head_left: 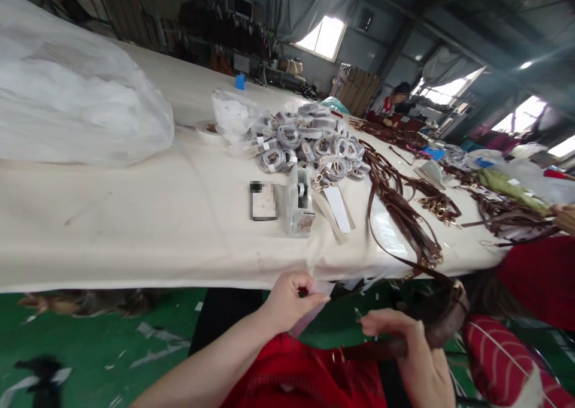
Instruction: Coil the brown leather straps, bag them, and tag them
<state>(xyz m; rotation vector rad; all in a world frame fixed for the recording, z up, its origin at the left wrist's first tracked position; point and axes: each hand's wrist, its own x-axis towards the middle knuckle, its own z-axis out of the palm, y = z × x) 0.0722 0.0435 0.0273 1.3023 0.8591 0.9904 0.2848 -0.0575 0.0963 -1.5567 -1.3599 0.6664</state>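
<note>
My left hand [291,303], thumb and fingers closed in a pinch, grips a thin whitish translucent sheet [308,322] just off the table's front edge. To its right, my right hand [415,351] is curled around a brown leather strap [449,321] that loops beside the wrist and runs under the fingers. A small shiny clear bit, perhaps tape, shows at the right fingertips. Ahead on the table stands a tape dispenser [299,204], with a phone-sized flat item [263,201] to its left. White and beige paper strips [338,209] lie to its right.
Behind the dispenser is a pile of wrapped, coiled straps [309,141]. Loose brown straps [399,198] with metal clasps spread rightward. A big plastic bag [81,96] fills the left. A person in a red cap [541,279] sits close at right; another person [393,105] is farther back.
</note>
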